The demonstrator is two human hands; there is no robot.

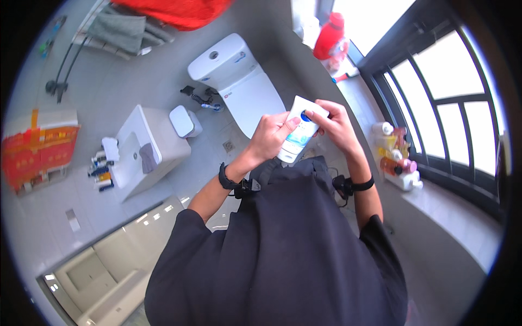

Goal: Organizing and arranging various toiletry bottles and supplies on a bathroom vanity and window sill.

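Observation:
Both hands hold a white squeeze tube (pixel 300 136) with blue printing in front of my body. My left hand (pixel 269 136) grips its left side, thumb pressed on the front. On the upper right side, my right hand (pixel 336 124) pinches the tube near its flat sealed end, its thumb by the round dark-blue logo. The white cap end points down toward me, and it looks closed. My fingers behind the tube are mostly hidden. Beyond the tube stands a white toilet (pixel 255 98) with its lid down.
A washbasin (pixel 130 157) with a grey cloth (pixel 147 158) stands left, beside a white lidded bin (pixel 182 121). Several bottles (pixel 395 157) line the window ledge (pixel 444 208) on the right. A red bottle (pixel 330 36) stands farther along it. Grey towels (pixel 118 30) hang at upper left.

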